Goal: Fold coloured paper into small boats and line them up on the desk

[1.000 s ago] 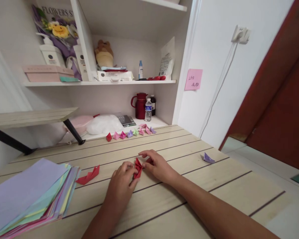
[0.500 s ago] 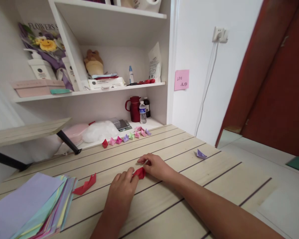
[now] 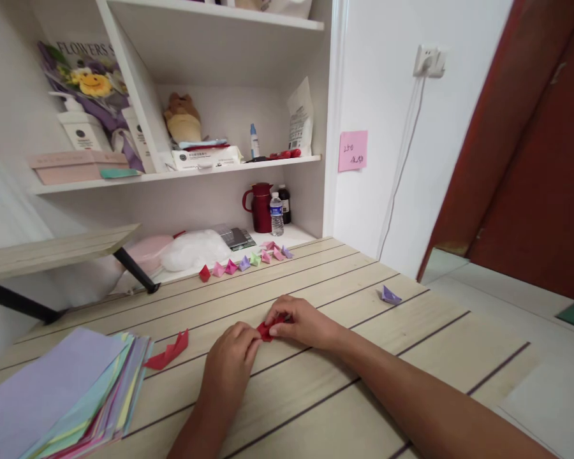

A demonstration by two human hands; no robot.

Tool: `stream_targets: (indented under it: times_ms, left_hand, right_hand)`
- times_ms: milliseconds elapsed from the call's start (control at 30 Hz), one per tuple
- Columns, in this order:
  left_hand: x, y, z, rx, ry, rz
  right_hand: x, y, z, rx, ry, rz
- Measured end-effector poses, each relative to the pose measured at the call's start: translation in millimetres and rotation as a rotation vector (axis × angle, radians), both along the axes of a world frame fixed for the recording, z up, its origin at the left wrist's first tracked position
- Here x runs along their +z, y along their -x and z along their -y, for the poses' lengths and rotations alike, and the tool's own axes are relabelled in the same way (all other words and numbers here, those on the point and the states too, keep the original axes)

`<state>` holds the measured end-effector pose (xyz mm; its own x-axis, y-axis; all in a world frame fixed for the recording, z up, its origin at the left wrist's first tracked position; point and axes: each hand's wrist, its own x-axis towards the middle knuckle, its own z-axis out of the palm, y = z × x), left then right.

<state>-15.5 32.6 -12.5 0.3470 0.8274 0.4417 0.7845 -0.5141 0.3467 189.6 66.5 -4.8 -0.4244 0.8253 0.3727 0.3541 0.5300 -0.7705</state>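
A small piece of folded red paper lies between my hands at the middle of the table, partly hidden by the fingers. My left hand pinches its left edge between thumb and forefinger. Curled over the paper's right side, my right hand grips it with thumb and fingers. To the left rests a red paper boat, touched by neither hand. A purple paper boat sits apart on the right.
A stack of coloured paper sheets covers the near left corner. Several small folded paper boats line the table's back edge. Behind stand a dark red jug and a water bottle. A small raised shelf with black legs occupies the left.
My right hand's fingers have closed down over the red paper's right side. My left hand's fingers have drawn into a pinch at its left edge. The view has shifted slightly.
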Motion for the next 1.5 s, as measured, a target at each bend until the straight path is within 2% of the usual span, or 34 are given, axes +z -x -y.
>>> stream_targets:
  times_ms: [167, 400, 567, 700, 967, 1267, 1500]
  left_hand:
    - [0.1, 4.1, -4.1, 0.031, 0.097, 0.249]
    - [-3.9, 9.0, -8.9, 0.087, 0.251, 0.638]
    - [-1.1, 9.5, -8.1, 0.032, 0.383, 0.829]
    - [1.0, 8.0, -7.4, 0.002, 0.459, 0.881]
    - [3.2, 6.7, -9.0, 0.036, 0.487, 0.954]
    - [6.6, 4.9, -3.3, 0.001, 0.544, 0.917]
    - [6.0, 6.0, -3.7, 0.020, 0.530, 0.867]
  right_hand:
    - [2.6, 3.5, 4.0, 0.058, 0.019, 0.014]
    - [-2.6, 12.5, 6.2, 0.071, 0.144, -0.063]
    - [-3.6, 12.3, 4.7, 0.071, 0.203, -0.134]
    - [-4.7, 12.3, 4.4, 0.111, 0.254, -0.165]
    - [-1.4, 14.9, 6.2, 0.141, 0.311, -0.255]
    - [-4.5, 15.5, 6.5, 0.185, 0.360, -0.305]
    - [-5.5, 20.2, 6.2, 0.228, 0.412, -0.360]
